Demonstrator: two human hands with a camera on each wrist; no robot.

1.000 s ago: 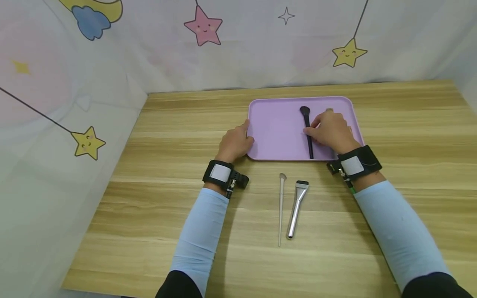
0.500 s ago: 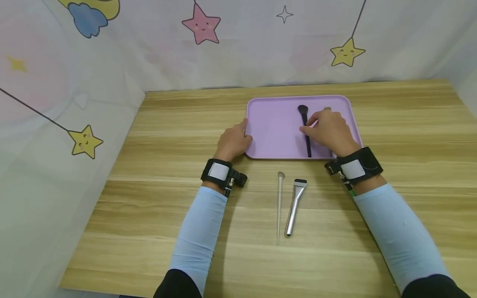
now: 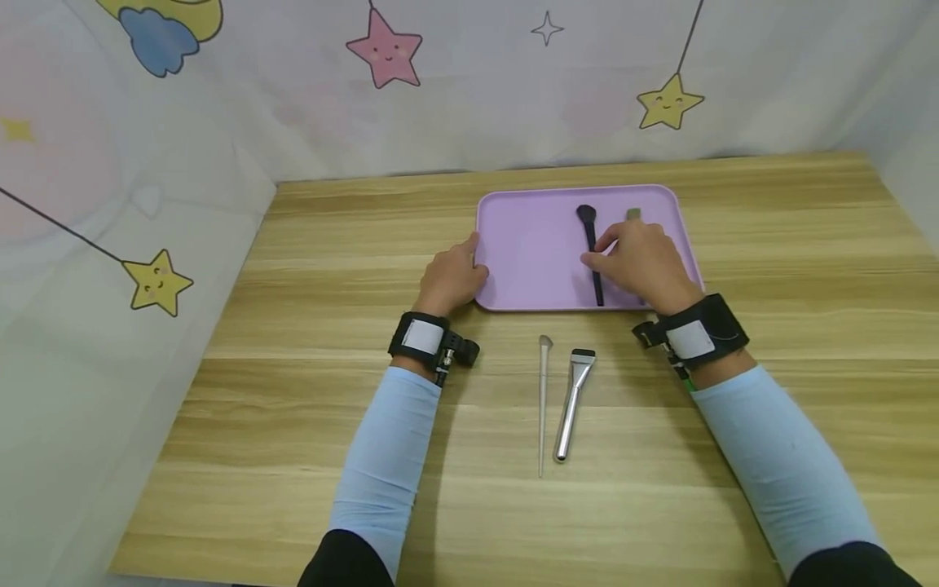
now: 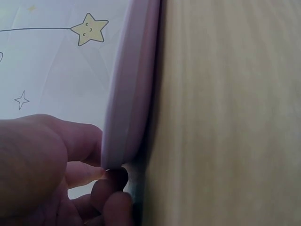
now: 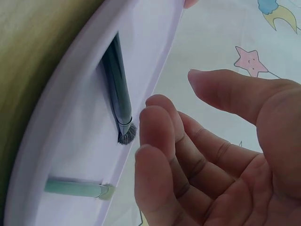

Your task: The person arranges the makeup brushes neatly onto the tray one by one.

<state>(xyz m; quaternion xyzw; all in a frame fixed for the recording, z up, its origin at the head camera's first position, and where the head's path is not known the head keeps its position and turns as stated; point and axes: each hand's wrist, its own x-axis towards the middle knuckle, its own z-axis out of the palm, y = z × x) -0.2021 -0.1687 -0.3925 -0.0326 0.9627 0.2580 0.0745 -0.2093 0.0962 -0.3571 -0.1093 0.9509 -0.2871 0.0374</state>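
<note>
My left hand (image 3: 451,281) grips the left edge of a lilac tray (image 3: 524,253); in the left wrist view its fingers (image 4: 117,205) curl at the tray's corner. On the tray lies a black makeup brush (image 3: 597,289), bristles toward the back. A green-handled makeup brush (image 5: 73,187) lies to its right, mostly covered by my hand in the head view. My right hand (image 3: 649,261) hovers above the tray by these brushes. In the right wrist view its thumb and loosely bent fingers are apart, with nothing between them.
In front of the tray, on the wooden table (image 3: 308,391), lie a thin pale makeup brush (image 3: 543,399) and a silver flat-headed makeup brush (image 3: 570,412), side by side. A printed cloth (image 3: 469,122) hangs behind the table and along its left side.
My right hand shifts slightly and shows more of the green brush's tip. The left hand stays at the tray edge. The whole head view drifts a little.
</note>
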